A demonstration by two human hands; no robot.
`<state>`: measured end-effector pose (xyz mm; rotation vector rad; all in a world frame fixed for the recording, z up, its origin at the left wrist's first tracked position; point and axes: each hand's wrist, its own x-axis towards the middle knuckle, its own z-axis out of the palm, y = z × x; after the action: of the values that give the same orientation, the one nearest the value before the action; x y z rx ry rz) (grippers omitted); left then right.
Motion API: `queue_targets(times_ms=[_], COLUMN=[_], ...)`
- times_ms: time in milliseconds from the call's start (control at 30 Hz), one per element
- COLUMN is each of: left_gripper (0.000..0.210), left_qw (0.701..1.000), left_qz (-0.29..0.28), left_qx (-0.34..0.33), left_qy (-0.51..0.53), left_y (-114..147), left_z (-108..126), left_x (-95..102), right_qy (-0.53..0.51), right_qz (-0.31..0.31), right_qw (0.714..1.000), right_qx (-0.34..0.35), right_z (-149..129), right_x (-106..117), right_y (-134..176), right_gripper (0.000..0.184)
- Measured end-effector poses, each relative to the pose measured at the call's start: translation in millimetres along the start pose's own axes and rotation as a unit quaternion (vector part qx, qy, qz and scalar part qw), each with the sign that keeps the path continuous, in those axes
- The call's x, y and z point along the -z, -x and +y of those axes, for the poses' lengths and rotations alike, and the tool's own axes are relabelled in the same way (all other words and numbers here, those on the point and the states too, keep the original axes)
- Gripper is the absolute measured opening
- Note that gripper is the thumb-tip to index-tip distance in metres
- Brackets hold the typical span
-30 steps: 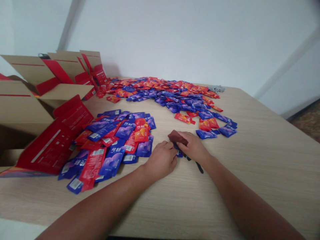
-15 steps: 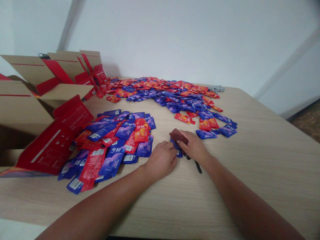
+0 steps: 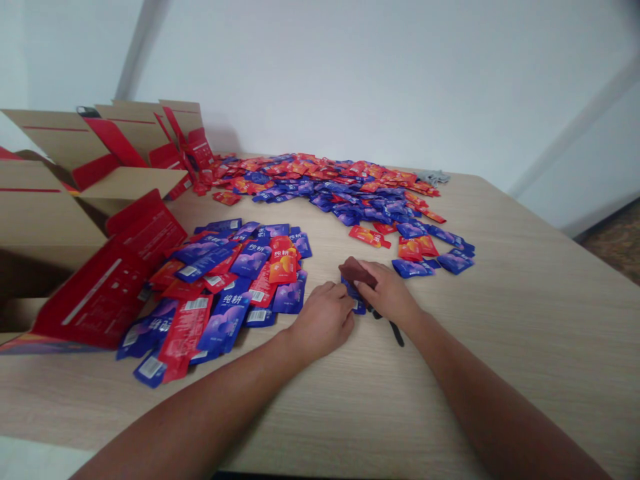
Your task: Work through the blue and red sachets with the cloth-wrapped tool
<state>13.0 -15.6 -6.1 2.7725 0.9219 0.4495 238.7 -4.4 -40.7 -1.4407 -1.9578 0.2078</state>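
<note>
My right hand (image 3: 391,293) is closed around a dark brown object (image 3: 356,272) whose kind I cannot make out. A black strap or cord (image 3: 397,335) trails out below that hand onto the table. Beneath the brown object lies a blue sachet (image 3: 359,305), mostly covered by both hands. My left hand (image 3: 325,319) rests on the table with curled fingers, its fingertips at the sachet's left edge. Left of it spreads a loose pile of blue and red sachets (image 3: 233,313), some with barcodes facing up.
A long heap of red and blue sachets (image 3: 345,187) lies along the table's back, against the wall. Several stray sachets (image 3: 411,268) lie right of centre. Open red cardboard boxes (image 3: 100,293) stand at the left. A grey crumpled cloth (image 3: 434,177) sits at the back right.
</note>
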Motion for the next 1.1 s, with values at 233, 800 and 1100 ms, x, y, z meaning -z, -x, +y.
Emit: queue_targets(times_ms=[233,800,1100], left_gripper=[0.014,0.016,0.014], left_qw=[1.000,1.000,1.000], left_qz=[0.002,0.003,-0.001], left_qx=[-0.002,-0.004,-0.003], left_qy=[-0.001,0.004,-0.001], left_y=[0,0,0], left_z=[-1,-2,-1], left_x=[-0.9,-2.5,-1.4], right_qy=[-0.013,-0.015,-0.006], right_qz=[-0.002,-0.005,-0.007], right_qw=[1.000,1.000,1.000], right_qx=[0.011,0.010,-0.002], right_z=[-3,-5,-6], right_x=[1,1,1], right_y=[1,-1,0], right_gripper=[0.052,0.051,0.050])
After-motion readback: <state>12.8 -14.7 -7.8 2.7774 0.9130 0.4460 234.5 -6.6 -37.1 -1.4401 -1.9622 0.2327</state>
